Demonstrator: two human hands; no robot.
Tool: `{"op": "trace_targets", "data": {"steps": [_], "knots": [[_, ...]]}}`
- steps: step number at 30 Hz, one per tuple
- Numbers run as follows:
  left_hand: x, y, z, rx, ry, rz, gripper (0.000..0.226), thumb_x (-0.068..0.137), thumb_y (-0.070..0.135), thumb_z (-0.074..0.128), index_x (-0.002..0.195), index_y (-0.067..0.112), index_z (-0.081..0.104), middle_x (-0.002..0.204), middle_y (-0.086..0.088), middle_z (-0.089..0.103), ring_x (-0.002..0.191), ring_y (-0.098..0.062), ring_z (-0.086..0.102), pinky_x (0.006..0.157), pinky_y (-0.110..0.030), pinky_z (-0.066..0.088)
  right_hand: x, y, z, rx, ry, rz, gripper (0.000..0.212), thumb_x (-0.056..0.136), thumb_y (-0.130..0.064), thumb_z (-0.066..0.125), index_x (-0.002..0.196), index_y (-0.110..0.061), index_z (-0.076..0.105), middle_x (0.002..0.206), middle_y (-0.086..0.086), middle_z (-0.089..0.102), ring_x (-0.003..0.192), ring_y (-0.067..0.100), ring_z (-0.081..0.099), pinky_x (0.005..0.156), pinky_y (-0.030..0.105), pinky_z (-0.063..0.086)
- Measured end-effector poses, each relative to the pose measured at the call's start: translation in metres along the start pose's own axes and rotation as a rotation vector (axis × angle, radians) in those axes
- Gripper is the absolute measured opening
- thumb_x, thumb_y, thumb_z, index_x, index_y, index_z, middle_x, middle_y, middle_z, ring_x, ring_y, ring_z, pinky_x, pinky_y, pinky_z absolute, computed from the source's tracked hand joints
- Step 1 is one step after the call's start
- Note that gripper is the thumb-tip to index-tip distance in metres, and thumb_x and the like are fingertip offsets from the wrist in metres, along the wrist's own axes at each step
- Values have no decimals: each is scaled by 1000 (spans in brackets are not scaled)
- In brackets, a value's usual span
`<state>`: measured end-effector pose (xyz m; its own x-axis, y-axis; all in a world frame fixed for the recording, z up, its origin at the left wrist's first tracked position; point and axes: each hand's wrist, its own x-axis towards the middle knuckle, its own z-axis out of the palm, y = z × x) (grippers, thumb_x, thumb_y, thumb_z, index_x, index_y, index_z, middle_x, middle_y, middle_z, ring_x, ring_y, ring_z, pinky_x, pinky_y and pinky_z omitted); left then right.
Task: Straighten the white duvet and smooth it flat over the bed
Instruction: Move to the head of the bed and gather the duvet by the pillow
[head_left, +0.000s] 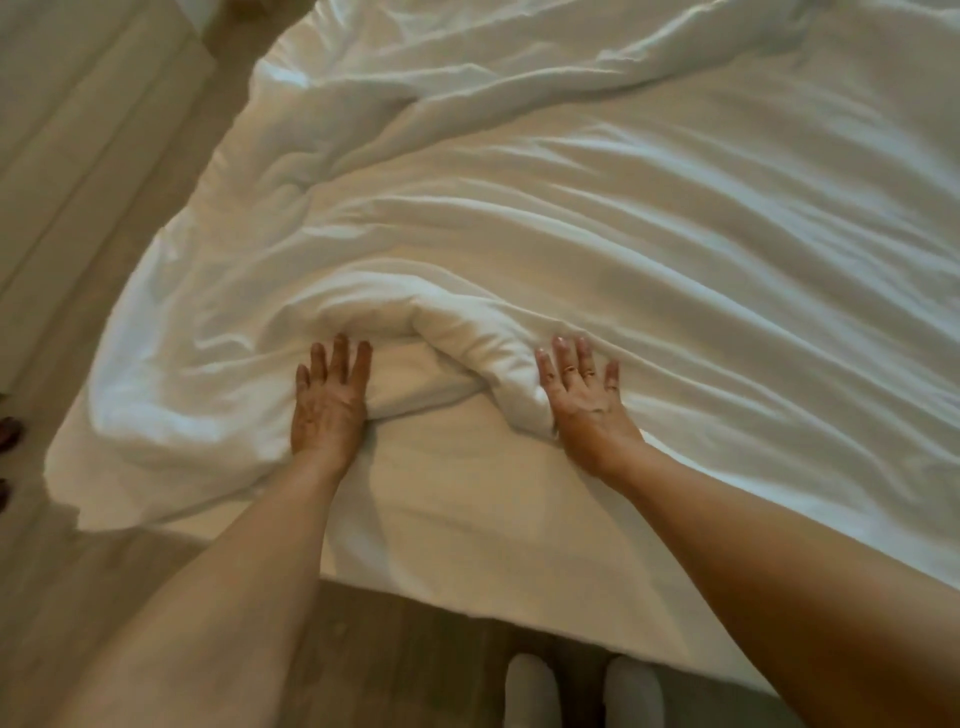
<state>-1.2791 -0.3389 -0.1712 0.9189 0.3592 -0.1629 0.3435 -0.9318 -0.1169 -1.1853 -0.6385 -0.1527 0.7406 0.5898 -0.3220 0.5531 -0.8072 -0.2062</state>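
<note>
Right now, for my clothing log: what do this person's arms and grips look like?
Both forearms are bare, no sleeves, watch or bracelet in view. The right grip wears thin gold-coloured rings on at least two fingers; the left grip shows no ring.

The left forearm (234, 571) and right forearm (779, 561) are bare as far as they show. The right hand (589, 410) wears thin gold rings (570, 370) on at least two fingers. Both feet (532, 686) are in pale grey-white socks or slippers.

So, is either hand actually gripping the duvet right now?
Nothing is held: the left hand and right hand lie flat, fingers straight, on the white duvet, either side of a bunched fold.
</note>
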Motion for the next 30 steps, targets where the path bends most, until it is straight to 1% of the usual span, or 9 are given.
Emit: {"op": "trace_targets", "data": {"steps": [3, 5, 10, 14, 18, 21, 24, 27, 30], "knots": [[-7, -16, 4, 44, 16, 164, 70, 80, -8, 54, 146, 8, 38, 150, -24, 34, 134, -53, 32, 106, -64, 29, -5, -3, -5, -21, -84, -2, 86, 89, 8, 37, 151, -12, -19, 157, 15, -26, 143, 36, -25, 116, 61, -5], [-14, -37, 7, 87, 20, 272, 62, 81, -2, 41, 142, 7, 45, 145, -24, 43, 127, -53, 42, 101, -64, 36, -12, -5, -7, -52, -167, -15, 85, 88, 10, 35, 150, -10, -20, 156, 15, -29, 143, 36, -27, 116, 60, -5], [-49, -151, 12, 257, 146, 506, 64, 83, 1, 27, 145, 9, 42, 148, -16, 42, 135, -42, 39, 117, -41, 5, -41, -52, -6, -98, -303, -10, 83, 85, 19, 26, 150, -7, -20, 153, 18, -34, 140, 38, -31, 115, 63, -1], [-95, -218, 29, 196, 128, 529, 70, 76, 1, 29, 145, 12, 36, 146, -14, 45, 135, -38, 39, 106, -49, 27, -75, -122, 11, -114, -362, -24, 85, 84, 22, 25, 148, -6, -24, 148, 19, -39, 137, 40, -34, 115, 63, -3], [-116, -228, 30, 117, 118, 503, 73, 72, -2, 28, 143, 13, 37, 143, -12, 50, 127, -38, 50, 105, -49, 29, -87, -143, 6, -169, -477, -19, 92, 84, 16, 32, 143, -10, -33, 144, 17, -46, 135, 39, -37, 115, 63, -2], [-122, -231, 27, 59, 66, 364, 73, 77, 0, 29, 148, 18, 32, 151, -4, 39, 133, -31, 46, 116, -44, 4, -70, -152, -18, -190, -514, -90, 100, 88, -20, 49, 144, -20, -34, 147, 10, -45, 135, 31, -41, 115, 60, -9], [-130, -245, 15, -56, 53, 124, 81, 75, 5, 48, 151, 13, 23, 156, -10, 29, 140, -31, 35, 117, -43, 1, -25, -195, -44, -201, -364, -306, 96, 90, -50, 45, 147, -27, -28, 152, 4, -38, 139, 24, -37, 119, 52, -8], [-151, -238, -3, -219, 82, -193, 115, 60, 7, 73, 154, 8, 7, 162, -11, 9, 148, -29, 11, 117, -52, 7, 22, -271, -64, -213, -206, -506, 90, 92, -39, 45, 151, -25, -22, 158, 2, -28, 143, 24, -30, 120, 49, -7], [-175, -224, -12, -529, 177, -610, 114, 67, 20, 75, 154, 4, 3, 160, -17, 12, 147, -31, 15, 112, -57, 20, 52, -354, -76, -350, -101, -733, 94, 86, -18, 55, 154, -19, -8, 162, 3, -15, 147, 25, -19, 120, 48, -4]]}}
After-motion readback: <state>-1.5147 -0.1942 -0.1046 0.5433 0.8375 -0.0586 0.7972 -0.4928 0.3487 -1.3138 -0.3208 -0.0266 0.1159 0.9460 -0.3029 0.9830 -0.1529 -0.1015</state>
